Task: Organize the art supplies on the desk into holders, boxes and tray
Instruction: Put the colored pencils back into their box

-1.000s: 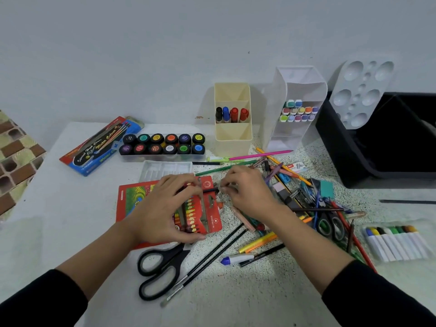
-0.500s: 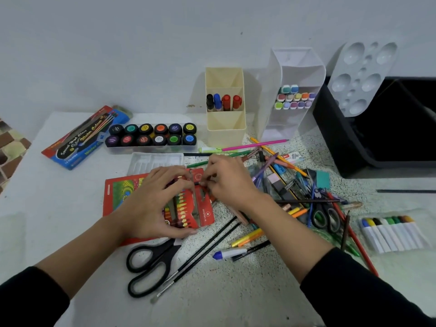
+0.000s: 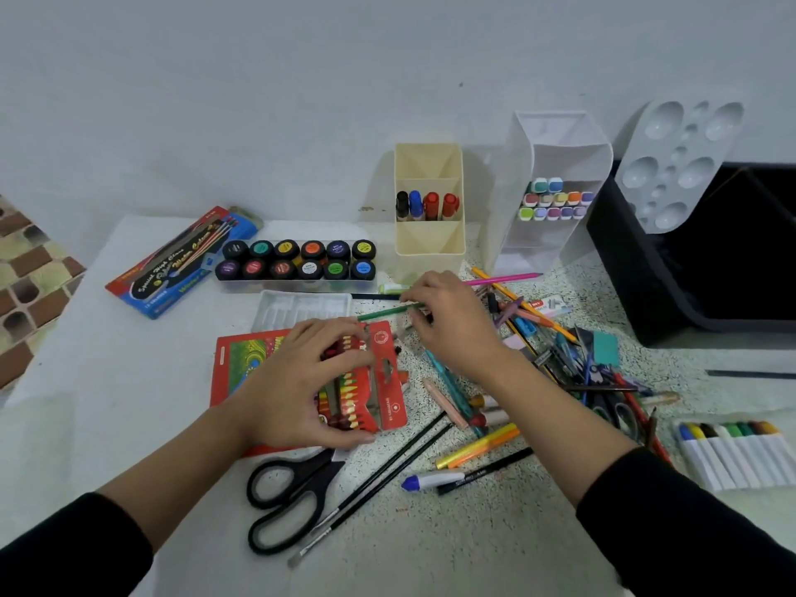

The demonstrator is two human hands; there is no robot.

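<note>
Green pencil lies on the desk just beyond the far edge of the red pencil box. Its long axis runs left to right, with the right end slightly farther. That end sits under the narrow, curled fingertips of the right hand, which appear to pinch it. The left hand grips the box, so the pencil probably goes in leftward.

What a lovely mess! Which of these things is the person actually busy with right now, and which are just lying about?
In hand:
red crayon box, gripped by the left hand
green pencil, pinched by the right hand

Lying about:
black scissors
paint pots
white palette
cream holder with four markers
</note>
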